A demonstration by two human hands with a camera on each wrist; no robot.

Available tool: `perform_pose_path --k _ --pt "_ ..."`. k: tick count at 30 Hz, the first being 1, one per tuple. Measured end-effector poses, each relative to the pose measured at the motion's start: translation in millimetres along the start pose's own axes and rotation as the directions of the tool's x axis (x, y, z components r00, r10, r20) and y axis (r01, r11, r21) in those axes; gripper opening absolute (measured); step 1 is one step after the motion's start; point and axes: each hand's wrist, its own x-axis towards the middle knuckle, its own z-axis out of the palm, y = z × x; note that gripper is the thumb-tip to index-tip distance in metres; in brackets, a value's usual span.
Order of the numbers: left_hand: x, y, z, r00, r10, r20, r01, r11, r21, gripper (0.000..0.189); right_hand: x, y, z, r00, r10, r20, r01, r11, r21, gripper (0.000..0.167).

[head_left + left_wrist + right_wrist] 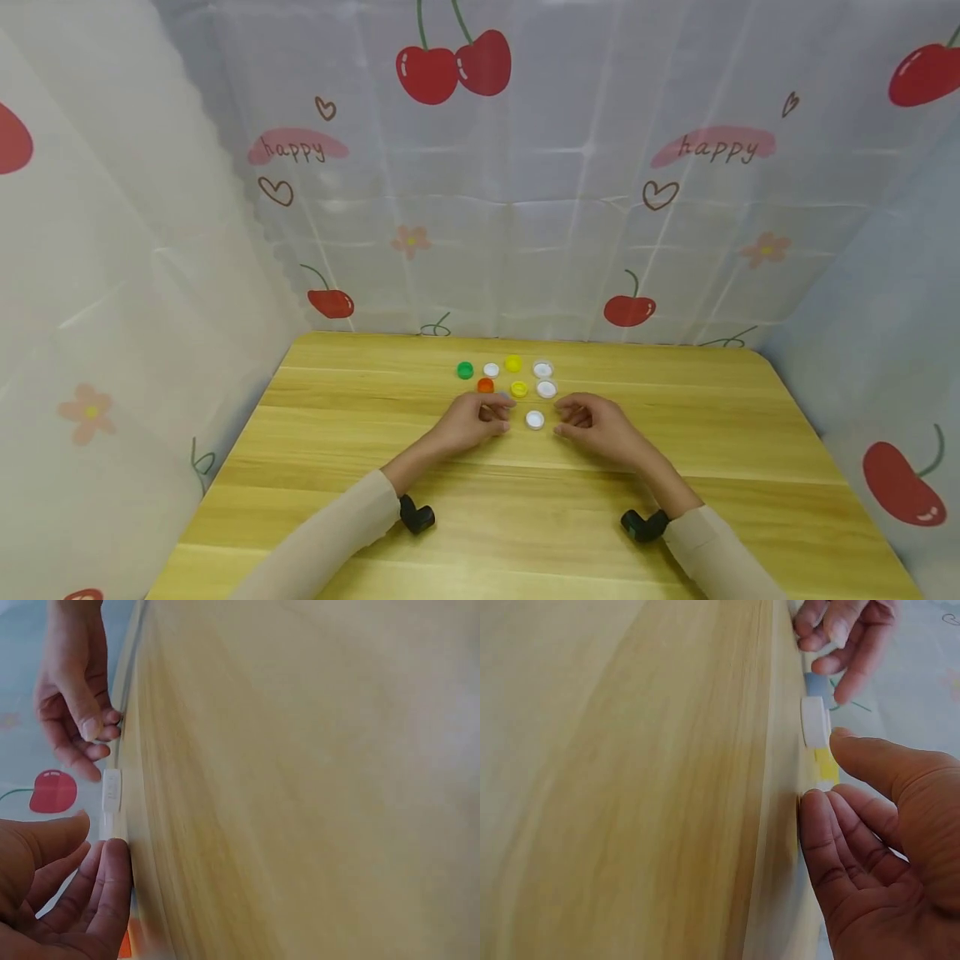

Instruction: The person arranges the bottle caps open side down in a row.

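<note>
A white bottle cap [534, 420] lies on the wooden table between my two hands, apart from both. My left hand [471, 422] is just left of it, fingers loosely bent and nothing between them. On the other side, my right hand [597, 423] faces it in a similar relaxed curve, also holding nothing. In the right wrist view the white cap [814, 722] shows its ridged side beyond my thumb. Partly hidden behind my left fingers is a bluish cap [817, 688]. An orange cap [485, 385] sits just beyond that hand.
Farther back lie a green cap [465, 370], a white cap [491, 369], two yellow caps [513, 363] and two more whitish caps [546, 389]. A cherry-patterned curtain [510, 250] borders the table [525, 533] at the back and sides. Both wrists wear black camera mounts [417, 516].
</note>
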Motion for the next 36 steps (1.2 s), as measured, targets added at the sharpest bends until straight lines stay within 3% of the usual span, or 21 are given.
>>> perform_pose_path --k 7,17,24,36 --pt "13.9 1.9 7.2 1.0 0.008 -0.013 -0.008 0.999 0.049 0.037 14.5 -4.0 12.3 0.999 -0.035 0.024 0.035 0.999 -0.004 0.036" --pt "18.8 7.7 18.9 0.998 0.055 -0.028 -0.048 0.977 0.208 0.034 22.9 -7.9 23.4 0.999 -0.048 0.018 0.048 0.999 -0.025 0.027" --pt "19.5 13.7 23.4 0.999 0.024 -0.03 -0.016 0.97 0.241 0.019 23.5 -9.6 26.5 0.995 -0.094 0.033 0.095 0.995 -0.04 0.02" --pt "19.1 17.3 27.2 0.999 0.03 -0.022 -0.022 0.96 0.278 0.016 20.2 -12.3 27.2 0.992 -0.117 0.049 0.119 0.992 -0.035 0.019"
